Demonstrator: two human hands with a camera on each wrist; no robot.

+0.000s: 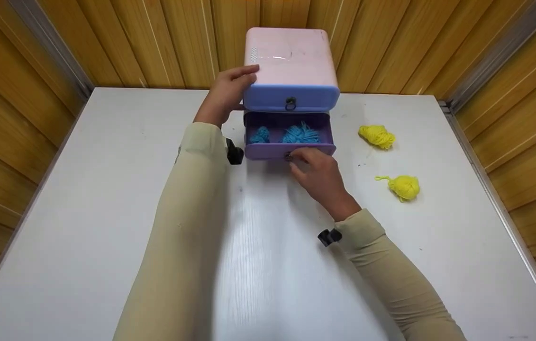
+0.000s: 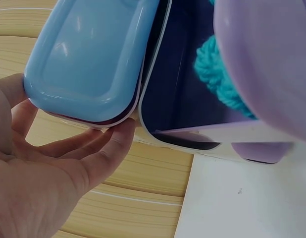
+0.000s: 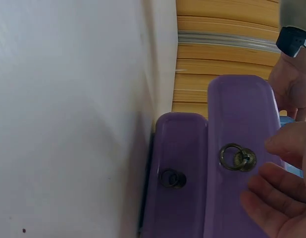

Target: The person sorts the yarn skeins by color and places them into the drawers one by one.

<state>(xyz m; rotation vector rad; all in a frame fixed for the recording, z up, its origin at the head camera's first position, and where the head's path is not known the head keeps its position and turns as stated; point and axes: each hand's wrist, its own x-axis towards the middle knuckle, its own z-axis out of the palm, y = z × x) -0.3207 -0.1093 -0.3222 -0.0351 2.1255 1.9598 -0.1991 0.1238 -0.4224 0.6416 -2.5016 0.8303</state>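
Note:
A small cabinet [image 1: 291, 57] with a pink top stands at the table's back. Its blue upper drawer [image 1: 268, 98] is closed; the purple drawer [image 1: 265, 152] below is pulled out. Inside lie two blue yarn balls [image 1: 301, 134], partly hidden by the front. My left hand [image 1: 225, 94] rests against the cabinet's left side, its fingers spread at the upper corner and side wall. At the purple drawer's front is my right hand [image 1: 320, 177]. In the right wrist view its fingers are apart from the ring handle [image 3: 232, 157], which hangs free.
Two yellow yarn bundles, an upper one [image 1: 377, 136] and a lower one [image 1: 404, 187], lie right of the cabinet on the white table [image 1: 106, 213]. Another purple drawer [image 3: 180, 144] sits beneath the pulled-out one. Wood-patterned walls [image 1: 177, 42] border the table.

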